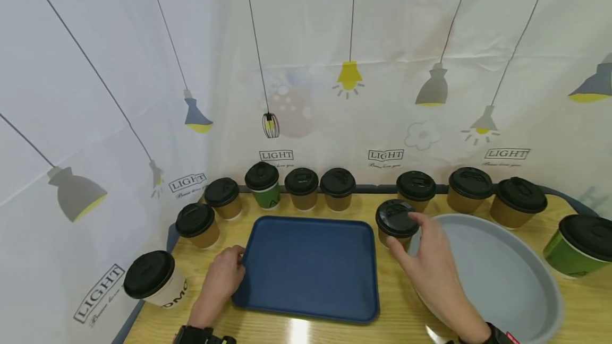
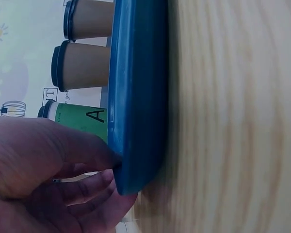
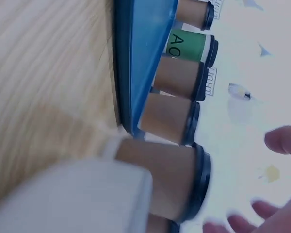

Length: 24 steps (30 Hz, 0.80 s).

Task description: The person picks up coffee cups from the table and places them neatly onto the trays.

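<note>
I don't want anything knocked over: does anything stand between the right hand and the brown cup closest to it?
Nothing visible does: the right wrist view shows a bare gap between the right hand and the brown cup. The grey tray lies below the hand.

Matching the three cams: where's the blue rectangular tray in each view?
Head: blue rectangular tray sits lower middle, between the left hand and right hand.
Left wrist: upright blue strip, from the top edge down to the left hand.
Right wrist: steeply foreshortened, from the top edge down to a corner near picture centre.
Shared landmark: the black-lidded green cup just past the tray's far edge, letter A showing.
</note>
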Available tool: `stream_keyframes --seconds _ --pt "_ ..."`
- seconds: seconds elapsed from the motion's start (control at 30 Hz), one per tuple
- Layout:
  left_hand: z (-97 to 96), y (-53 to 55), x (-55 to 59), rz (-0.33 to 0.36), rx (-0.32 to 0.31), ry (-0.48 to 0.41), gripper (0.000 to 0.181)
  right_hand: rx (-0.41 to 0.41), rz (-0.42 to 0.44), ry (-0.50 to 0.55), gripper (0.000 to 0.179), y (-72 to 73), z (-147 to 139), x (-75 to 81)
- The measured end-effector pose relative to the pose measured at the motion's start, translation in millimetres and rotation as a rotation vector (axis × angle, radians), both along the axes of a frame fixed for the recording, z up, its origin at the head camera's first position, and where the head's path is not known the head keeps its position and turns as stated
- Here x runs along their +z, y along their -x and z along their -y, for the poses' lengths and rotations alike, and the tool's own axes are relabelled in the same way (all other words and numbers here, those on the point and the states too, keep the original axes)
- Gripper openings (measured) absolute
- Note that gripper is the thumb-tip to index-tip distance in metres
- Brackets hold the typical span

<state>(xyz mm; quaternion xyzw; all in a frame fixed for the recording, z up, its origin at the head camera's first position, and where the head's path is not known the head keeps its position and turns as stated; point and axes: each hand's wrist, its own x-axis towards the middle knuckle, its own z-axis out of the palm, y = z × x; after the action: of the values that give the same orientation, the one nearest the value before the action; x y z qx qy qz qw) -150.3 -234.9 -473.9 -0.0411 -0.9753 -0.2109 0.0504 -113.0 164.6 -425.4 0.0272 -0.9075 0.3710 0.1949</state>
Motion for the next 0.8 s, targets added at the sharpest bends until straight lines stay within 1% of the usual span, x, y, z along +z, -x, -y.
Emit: stream_keyframes --seconds 0.07,0.13,0.2,0.23,0.37,0.5,0.63,0.7,0.8 --pt "0.5 -0.4 0.1 -0.011 -0.004 0.001 0.029 -0.027 0.006 0.106 0.077 7.3 1.9 -2.7" --pt "0.7 -0.8 0.6 -0.020 -0.007 0.001 0.028 -0.051 0.023 0.191 0.089 14.2 5.3 -6.5" --pt "0.5 -1.3 0.7 -0.024 -0.010 0.001 0.028 -0.082 0.039 0.240 0.098 20.8 9.5 -10.8" --pt "0.3 -1.4 0.8 -0.026 -0.012 0.002 0.028 -0.099 0.043 0.248 0.101 24.2 11.7 -13.2" --pt "0.1 -2.5 0.4 -0.021 -0.010 0.000 0.028 -0.157 0.083 0.250 0.108 36.6 17.3 -21.0" --pt "0.8 -3.2 -0.5 -0.018 -0.003 -0.005 0.028 -0.175 0.104 0.239 0.112 45.6 19.6 -29.3" --pt "1.8 -3.1 -1.7 -0.013 -0.004 -0.015 0.028 -0.183 0.091 0.201 0.113 50.2 22.2 -34.6" --pt "2.4 -2.3 -2.3 -0.009 -0.008 -0.020 0.027 -0.185 0.098 0.184 0.112 51.4 22.8 -35.8" --pt "2.9 -1.0 -2.5 -0.007 -0.015 -0.023 0.027 -0.183 0.107 0.165 0.108 52.7 22.3 -38.0"
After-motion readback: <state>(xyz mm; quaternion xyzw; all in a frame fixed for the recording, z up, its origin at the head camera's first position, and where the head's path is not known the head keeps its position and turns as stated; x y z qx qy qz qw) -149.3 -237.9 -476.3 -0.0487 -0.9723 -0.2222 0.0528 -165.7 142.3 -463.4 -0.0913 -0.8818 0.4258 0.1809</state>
